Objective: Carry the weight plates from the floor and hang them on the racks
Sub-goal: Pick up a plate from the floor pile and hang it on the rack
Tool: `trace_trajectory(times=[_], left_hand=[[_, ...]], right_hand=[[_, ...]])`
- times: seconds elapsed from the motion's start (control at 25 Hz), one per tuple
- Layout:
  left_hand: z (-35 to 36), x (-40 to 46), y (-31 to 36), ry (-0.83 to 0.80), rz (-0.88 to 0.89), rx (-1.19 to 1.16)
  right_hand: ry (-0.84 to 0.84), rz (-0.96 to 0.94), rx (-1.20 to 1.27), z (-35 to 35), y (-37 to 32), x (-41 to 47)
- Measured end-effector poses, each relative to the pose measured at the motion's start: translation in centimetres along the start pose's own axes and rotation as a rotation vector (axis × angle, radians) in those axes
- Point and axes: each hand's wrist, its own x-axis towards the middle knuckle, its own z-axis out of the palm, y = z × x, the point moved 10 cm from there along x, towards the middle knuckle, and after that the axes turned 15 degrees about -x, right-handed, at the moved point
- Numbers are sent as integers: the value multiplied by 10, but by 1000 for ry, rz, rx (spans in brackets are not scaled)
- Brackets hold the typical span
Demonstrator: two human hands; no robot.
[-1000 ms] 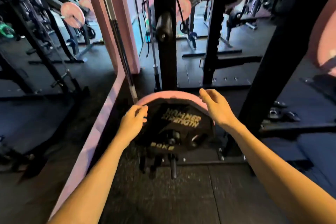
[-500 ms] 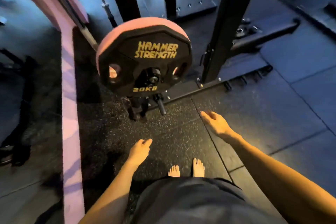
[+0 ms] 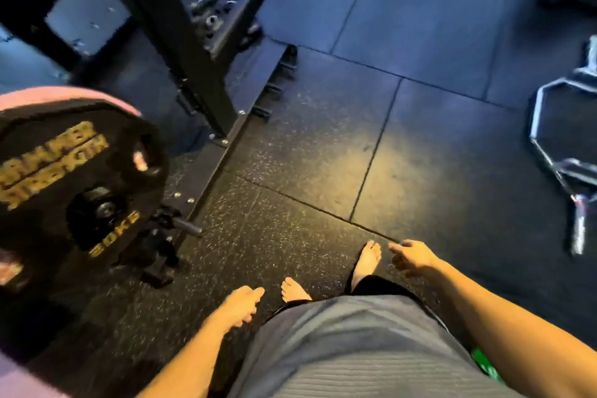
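Plate: black weight plate (image 3: 64, 178) hangs on rack peg (image 3: 103, 208), pink plate (image 3: 64, 95) directly behind it.
Rack: black upright (image 3: 181, 52) just right of black weight plate.
Left hand (image 3: 240, 305): well right of black weight plate, fingers straight, together, holding nothing.
Right hand (image 3: 412, 257): farther right, fingers loosely curled, empty.
Floor (image 3: 307, 155): speckled rubber tiles beneath rack.

Bare arms, no sleeves; grey ribbed top (image 3: 355, 365); dark shorts (image 3: 374, 284); barefoot.
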Motion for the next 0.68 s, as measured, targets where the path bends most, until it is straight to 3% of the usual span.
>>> trace_trajectory(times=[0.16, 0.32, 0.56, 0.68], left_hand=[[17, 15, 104, -10, 121, 195], [81, 23, 219, -23, 244, 399], [226, 8, 365, -42, 374, 470], [276, 7, 420, -78, 334, 461]], right_hand=[[71, 91, 193, -26, 78, 1], [85, 211, 433, -50, 151, 14], [82, 265, 486, -147, 226, 45], [64, 295, 495, -204, 248, 70]])
